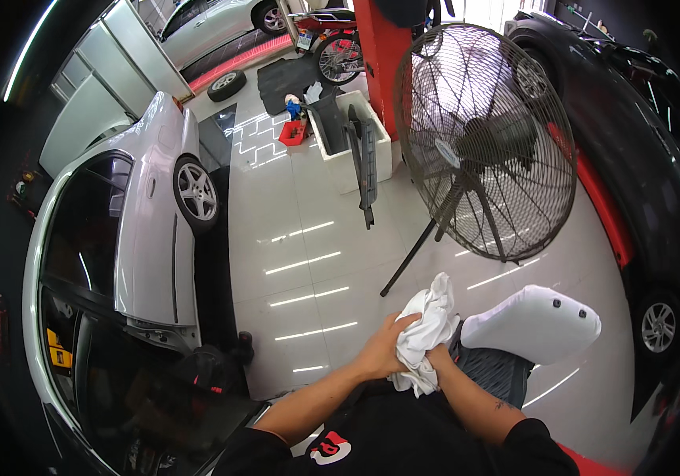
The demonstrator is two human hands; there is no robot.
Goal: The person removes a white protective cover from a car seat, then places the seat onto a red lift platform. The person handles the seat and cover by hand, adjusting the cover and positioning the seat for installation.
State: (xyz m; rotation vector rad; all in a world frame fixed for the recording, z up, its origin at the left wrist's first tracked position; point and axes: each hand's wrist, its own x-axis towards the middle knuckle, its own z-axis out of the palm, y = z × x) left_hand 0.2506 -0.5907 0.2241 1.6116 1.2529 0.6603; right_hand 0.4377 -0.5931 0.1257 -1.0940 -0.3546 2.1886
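Observation:
A crumpled white cloth (pixel 427 321) is bunched between my two hands in front of my body. My left hand (pixel 383 349) wraps round its left side, thumb laid across the folds. My right hand (pixel 438 357) is at the lower right of the cloth, its fingers mostly hidden by the fabric. Just right of the hands is a white padded piece (pixel 526 325) with two small black fittings, resembling the top of a car seat backrest. Dark grey ribbed fabric (pixel 498 373) shows below it.
A large stand fan (pixel 486 143) rises ahead on the right. Beyond are a white bin (pixel 367 151) with a long dark part across it, and a red basket (pixel 292 133). A silver car (pixel 149 230) with its door open stands left, a dark car (pixel 625 135) right.

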